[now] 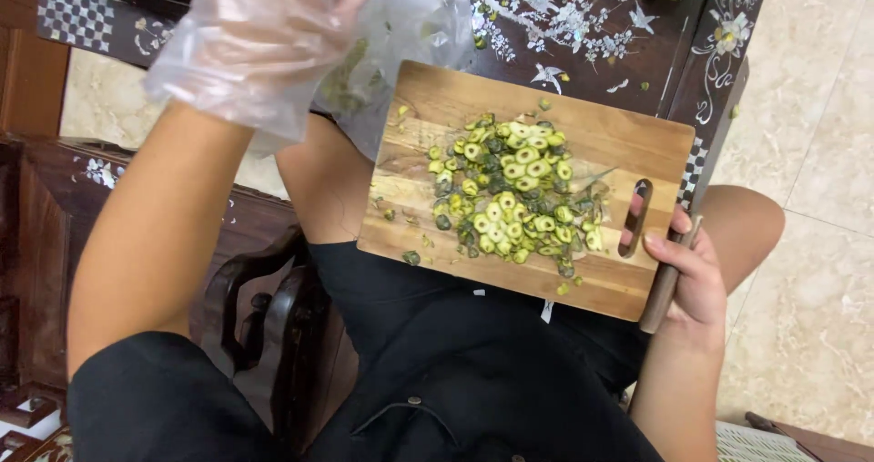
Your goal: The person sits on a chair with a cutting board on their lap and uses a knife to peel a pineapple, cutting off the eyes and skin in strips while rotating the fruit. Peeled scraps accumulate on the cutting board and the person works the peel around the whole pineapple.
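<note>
The right hand [687,275] grips the stiff wooden cutting board [601,143] by its handle-slot end along with a knife handle [663,291]; the gloved left hand [250,39] clutches a limp plastic bag [410,25]; loose pineapple-eye trimmings [510,189] may slide.

A wooden cutting board [583,143] rests tilted across the person's lap, its middle heaped with green peel scraps [512,189]; bare wood stays open along its far edge and near edge. The right hand [690,275] grips the board's right side together with a knife [669,275], blocking that edge. The gloved left hand [250,34] and a clear plastic bag [401,25] crowd the board's far left corner. A dark inlaid table [583,25] stands beyond. Open tiled floor [810,198] lies to the right.
</note>
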